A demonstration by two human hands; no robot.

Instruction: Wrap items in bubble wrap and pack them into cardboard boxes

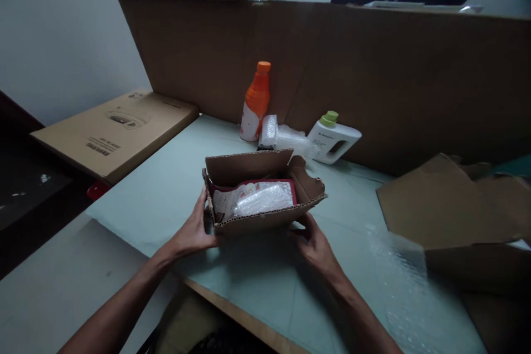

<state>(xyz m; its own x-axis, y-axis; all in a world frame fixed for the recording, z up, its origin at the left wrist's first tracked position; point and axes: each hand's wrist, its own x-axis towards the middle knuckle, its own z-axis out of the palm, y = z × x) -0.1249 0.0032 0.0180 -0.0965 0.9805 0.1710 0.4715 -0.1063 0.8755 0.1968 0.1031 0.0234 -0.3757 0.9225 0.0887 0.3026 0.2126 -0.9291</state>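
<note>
A small open cardboard box (257, 221) is held between my two hands over the pale green tabletop, tilted toward me. Inside it lie a red-edged item (295, 192) and clear bubble wrap (263, 199). At the box's left end, my left hand (199, 229) grips the side and lower corner, thumb toward the front. My right hand (313, 240) holds the lower right corner, with some fingertips hidden beneath the box. Behind the box stand an orange bottle (258, 97) and a white jug with a green cap (332, 141), with rolled bubble wrap (286, 135) between them.
A tall cardboard panel (352, 66) closes off the back of the table (166, 177). A flat printed carton (120, 127) lies at the left. On the right are a larger open cardboard box (448, 204) and a loose bubble wrap sheet (398, 265).
</note>
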